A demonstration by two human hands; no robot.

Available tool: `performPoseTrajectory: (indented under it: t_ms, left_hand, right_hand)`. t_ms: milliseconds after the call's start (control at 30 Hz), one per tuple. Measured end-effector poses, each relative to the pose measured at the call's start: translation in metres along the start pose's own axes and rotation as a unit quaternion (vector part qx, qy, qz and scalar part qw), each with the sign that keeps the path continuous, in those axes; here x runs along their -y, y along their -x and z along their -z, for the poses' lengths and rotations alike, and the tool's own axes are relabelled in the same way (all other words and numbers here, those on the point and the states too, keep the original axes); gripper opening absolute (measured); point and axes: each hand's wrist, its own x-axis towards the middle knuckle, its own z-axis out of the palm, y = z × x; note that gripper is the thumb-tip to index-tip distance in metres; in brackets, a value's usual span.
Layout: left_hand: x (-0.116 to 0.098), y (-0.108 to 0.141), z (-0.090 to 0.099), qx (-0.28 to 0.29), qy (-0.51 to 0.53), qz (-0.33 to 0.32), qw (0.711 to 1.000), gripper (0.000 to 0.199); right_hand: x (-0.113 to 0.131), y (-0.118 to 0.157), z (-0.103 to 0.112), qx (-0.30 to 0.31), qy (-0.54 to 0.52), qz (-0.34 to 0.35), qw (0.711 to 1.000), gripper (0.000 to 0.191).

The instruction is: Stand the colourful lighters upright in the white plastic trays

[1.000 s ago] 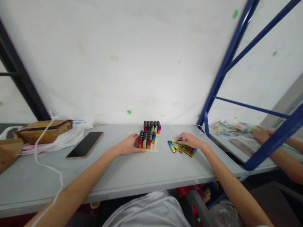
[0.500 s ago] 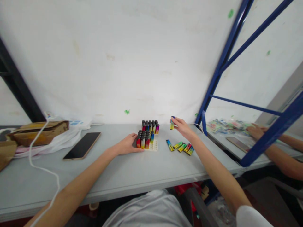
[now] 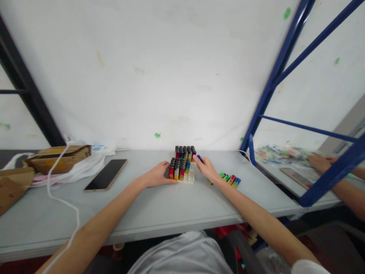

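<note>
A white tray with round holes (image 3: 190, 178) stands on the table, partly filled with upright lighters (image 3: 176, 172) that have black tops and colourful bodies. My left hand (image 3: 158, 175) is curled around the tray's left side, thumb along the front and fingers behind. Between the fingertips of my right hand (image 3: 207, 168) is a lighter with a blue end (image 3: 199, 158), just over the tray's right side; the rest of it is hidden. Several loose lighters (image 3: 232, 180) lie right of the tray, partly covered by my right wrist. Behind the tray stands another block of upright lighters (image 3: 184, 151).
A phone (image 3: 107, 174) lies to the left, beside a cardboard box (image 3: 61, 160) on white plastic. A white cable (image 3: 61, 199) hangs at the left. Blue frame posts (image 3: 264, 102) rise at the right, and beyond them another person's hands (image 3: 321, 163) work at small packets.
My right hand has moved left and down, bringing the lighter from above the right part of the table to the tray. My left hand keeps its place at the tray.
</note>
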Motion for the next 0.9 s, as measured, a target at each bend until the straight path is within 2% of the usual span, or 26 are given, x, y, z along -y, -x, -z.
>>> performPoseTrajectory:
  t_ms: [133,333,467,567,733,900]
  left_hand:
    - [0.001,0.0,-0.001,-0.003,0.005,-0.005,1.0,0.07]
    - [0.0,-0.001,-0.001,0.019,-0.023,0.011,0.999,0.069]
    - [0.0,-0.001,-0.001,0.028,-0.032,0.009,0.999,0.07]
    - [-0.001,-0.001,0.0,0.026,-0.026,0.006,0.999,0.069]
    - [-0.003,0.0,0.001,0.022,-0.021,0.0,1.0,0.068]
    - [-0.003,0.0,0.001,0.02,-0.015,0.009,1.0,0.067]
  right_hand:
    - [-0.001,0.002,-0.003,-0.027,0.073,0.023,0.997,0.056]
    - [-0.006,0.001,-0.008,-0.059,0.121,0.014,0.991,0.041]
    - [-0.004,0.002,-0.006,-0.055,0.126,0.02,0.99,0.045]
    - [0.003,0.006,-0.003,-0.039,0.116,0.059,0.991,0.047]
    - [0.012,0.011,0.003,0.007,0.137,0.127,0.982,0.036]
    - [0.014,0.01,0.009,0.042,0.218,0.225,0.949,0.041]
